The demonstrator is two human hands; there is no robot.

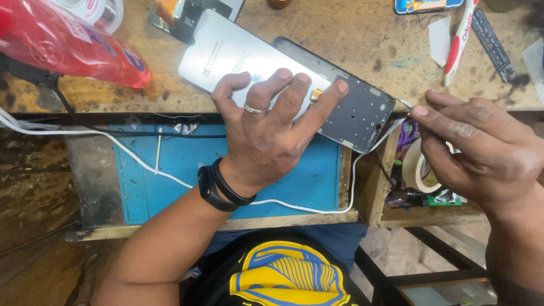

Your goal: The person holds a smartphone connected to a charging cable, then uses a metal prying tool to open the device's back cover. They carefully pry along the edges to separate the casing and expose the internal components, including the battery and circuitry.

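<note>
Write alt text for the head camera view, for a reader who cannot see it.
A person's left hand presses down on an opened phone frame at the edge of a worn wooden workbench, while the right hand holds thin metal tweezers at the frame's corner. A white cable crosses a blue mat below, and a red bottle lies at upper left.

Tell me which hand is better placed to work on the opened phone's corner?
Probably the right hand: it pinches thin metal tweezers at the dark opened phone frame. The left hand presses the frame flat.
</note>
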